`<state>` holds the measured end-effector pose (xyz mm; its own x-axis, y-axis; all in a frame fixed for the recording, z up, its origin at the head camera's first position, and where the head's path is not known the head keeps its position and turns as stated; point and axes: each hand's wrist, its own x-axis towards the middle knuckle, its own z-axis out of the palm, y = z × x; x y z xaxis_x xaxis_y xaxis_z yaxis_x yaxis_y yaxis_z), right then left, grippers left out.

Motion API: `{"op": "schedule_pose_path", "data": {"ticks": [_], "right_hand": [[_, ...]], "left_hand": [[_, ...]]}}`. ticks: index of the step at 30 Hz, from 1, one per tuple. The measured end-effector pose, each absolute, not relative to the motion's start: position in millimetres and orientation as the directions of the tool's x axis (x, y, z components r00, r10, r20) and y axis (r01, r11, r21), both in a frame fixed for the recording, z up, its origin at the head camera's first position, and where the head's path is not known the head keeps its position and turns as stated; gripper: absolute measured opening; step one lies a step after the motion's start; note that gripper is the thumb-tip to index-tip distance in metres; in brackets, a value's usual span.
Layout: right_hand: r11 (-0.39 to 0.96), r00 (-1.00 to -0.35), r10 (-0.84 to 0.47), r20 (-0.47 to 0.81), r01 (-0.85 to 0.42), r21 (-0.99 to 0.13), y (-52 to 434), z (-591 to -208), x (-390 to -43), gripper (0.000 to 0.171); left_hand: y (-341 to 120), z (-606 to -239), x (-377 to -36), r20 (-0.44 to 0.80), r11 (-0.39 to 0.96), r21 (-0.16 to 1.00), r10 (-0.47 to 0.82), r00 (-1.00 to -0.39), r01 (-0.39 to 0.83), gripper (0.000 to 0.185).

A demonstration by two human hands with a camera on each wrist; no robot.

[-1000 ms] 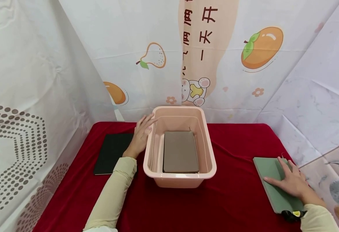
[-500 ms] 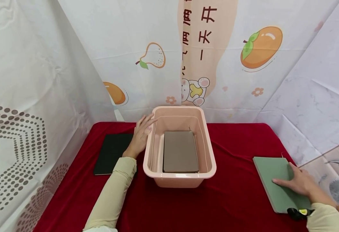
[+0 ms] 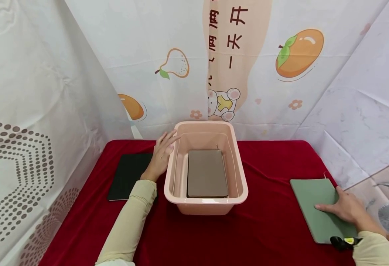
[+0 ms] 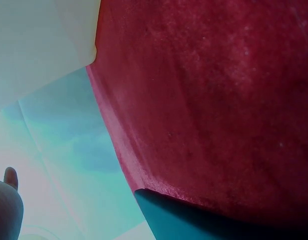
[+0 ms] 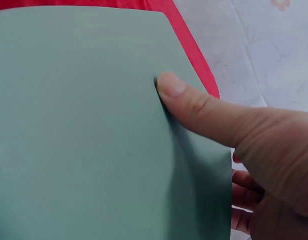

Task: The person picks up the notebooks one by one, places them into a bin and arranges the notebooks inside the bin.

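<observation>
My right hand [image 3: 345, 208] grips the right edge of a green notebook [image 3: 317, 207] at the table's right side. In the right wrist view the thumb [image 5: 186, 97] presses on the cover, while the other fingers [image 5: 246, 197] curl round the edge below it. My left hand [image 3: 161, 157] rests at the left rim of a pink plastic basin [image 3: 205, 208], fingers extended toward its far left corner. Inside the basin lies a grey-brown notebook [image 3: 207, 173]. Partly behind the left wrist is a black notebook [image 3: 128, 177].
A red cloth [image 3: 267, 221] covers the table. Printed white curtains [image 3: 131, 44] hang at the back and on both sides, close to the table's edges. A thin ribbon [image 3: 325, 174] sticks out from the green notebook's far end.
My right hand has slid from the green notebook's cover to its right edge, and its fingers now wrap round that edge. The left hand and the basin stay in place.
</observation>
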<state>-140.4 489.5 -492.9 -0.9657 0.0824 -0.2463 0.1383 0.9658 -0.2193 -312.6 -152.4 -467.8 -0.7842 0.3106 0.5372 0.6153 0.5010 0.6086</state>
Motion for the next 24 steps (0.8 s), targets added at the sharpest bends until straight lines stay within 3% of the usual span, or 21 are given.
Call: {"op": "schedule_pose_path", "data": {"ticks": [6, 14, 24], "right_hand": [[0.962, -0.973, 0.062, -0.224, 0.118, -0.245, 494, -494, -141, 0.121], [0.905, -0.996, 0.058, -0.064, 0.08, -0.419, 496, -503, -136, 0.123], [0.915, -0.991, 0.128, -0.035, 0.132, -0.382, 494, -505, -129, 0.124]], "left_hand": [[-153, -465, -312, 0.528, 0.505, 0.614, 0.308, -0.791, 0.606, 0.052], [-154, -464, -313, 0.53, 0.511, 0.608, 0.309, -0.79, 0.608, 0.053], [-153, -467, -313, 0.543, 0.507, 0.597, 0.316, -0.778, 0.622, 0.053]]}}
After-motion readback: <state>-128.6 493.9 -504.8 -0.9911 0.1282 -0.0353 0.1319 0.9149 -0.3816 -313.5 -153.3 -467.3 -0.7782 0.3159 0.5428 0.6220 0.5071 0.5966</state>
